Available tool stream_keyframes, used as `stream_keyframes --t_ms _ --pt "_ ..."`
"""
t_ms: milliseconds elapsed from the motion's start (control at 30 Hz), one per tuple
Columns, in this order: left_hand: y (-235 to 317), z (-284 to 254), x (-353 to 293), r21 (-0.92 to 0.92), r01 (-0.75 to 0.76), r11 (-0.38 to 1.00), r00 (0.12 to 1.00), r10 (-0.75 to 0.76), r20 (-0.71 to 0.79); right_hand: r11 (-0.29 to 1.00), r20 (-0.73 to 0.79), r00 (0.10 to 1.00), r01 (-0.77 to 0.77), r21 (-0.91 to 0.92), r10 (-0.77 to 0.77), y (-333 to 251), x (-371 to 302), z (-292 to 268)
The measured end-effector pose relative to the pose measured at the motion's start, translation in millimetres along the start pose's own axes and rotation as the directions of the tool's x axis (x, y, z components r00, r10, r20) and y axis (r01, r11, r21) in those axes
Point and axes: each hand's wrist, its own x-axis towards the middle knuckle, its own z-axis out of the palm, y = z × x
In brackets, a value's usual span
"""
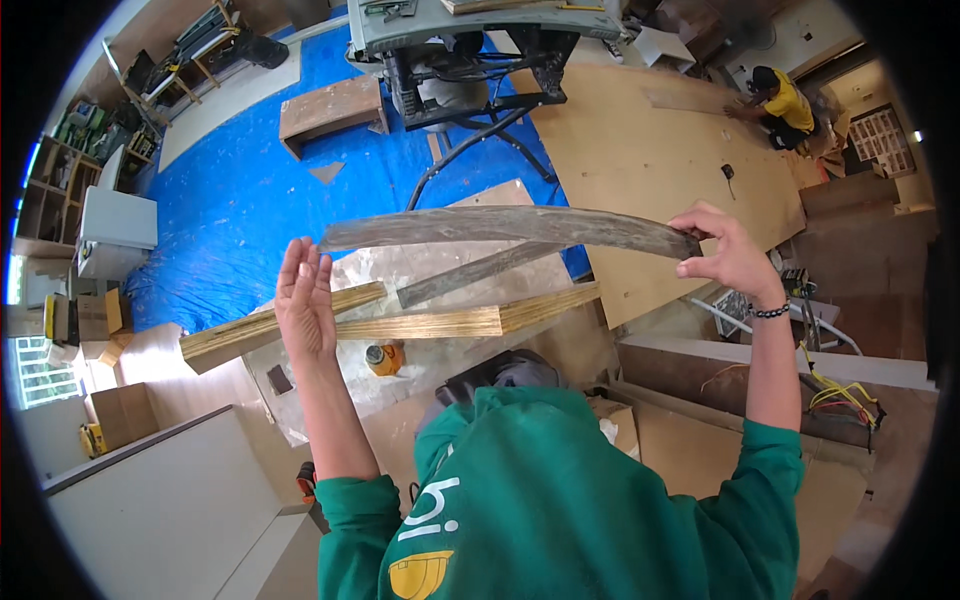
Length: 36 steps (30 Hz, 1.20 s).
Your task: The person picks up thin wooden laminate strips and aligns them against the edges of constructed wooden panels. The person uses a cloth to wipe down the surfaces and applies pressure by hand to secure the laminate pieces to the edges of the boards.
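Blue sheeting (215,215) covers much of the floor in the head view, meeting a broad tan board (640,190) on the right. A grey-topped bench (460,28) stands at the top on black folding legs, with a brown open-sided wooden box (330,112) to its left. On the far right a co-worker (788,105) in a yellow top bends low at the tan board's edge.

Central item: a long grey-brown strip (500,224), raised roughly level across the middle of the view, between the two hands (its curve may be partly lens bend). Right hand (732,252), dark beaded bracelet (769,312) at the wrist: thumb and fingers gripping the strip's right end. Left hand (305,300): fingers extended, not closed round anything, fingertips right by the strip's left end; contact cannot be told.

Beneath the raised strip, a second grey strip (470,276) slants upward to the right. Nearer the wearer are layered plywood pieces (420,327), pale edges showing. An orange-and-dark object (383,359) sits just below them, kind unclear. Wearer's sweatshirt (570,480): green.
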Motion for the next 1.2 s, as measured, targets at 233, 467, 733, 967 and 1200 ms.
stream_keyframes --t_ms 233,467,733,967,1200 --pt "9 23 1 0.011 -0.062 0.998 0.987 0.059 0.15 0.991 0.036 0.997 -0.071 0.11 0.067 24 -25 -10" --pt "-6 50 -6 0.174 -0.12 0.977 0.988 0.1 0.121 0.986 0.115 0.993 0.003 0.168 -0.022 88 -40 -8" --pt "-31 99 -26 0.209 -0.156 0.965 0.988 0.149 0.05 0.912 0.157 0.986 -0.017 0.409 -0.052 149 -58 -13" --pt "-23 131 -53 0.369 -0.276 0.887 0.951 0.309 -0.03 0.831 0.077 0.996 -0.084 0.55 0.05 188 -52 -2" --pt "-20 174 -101 0.859 -0.127 0.496 0.884 0.45 -0.129 0.554 -0.205 0.885 -0.069 0.829 0.417 207 -39 48"
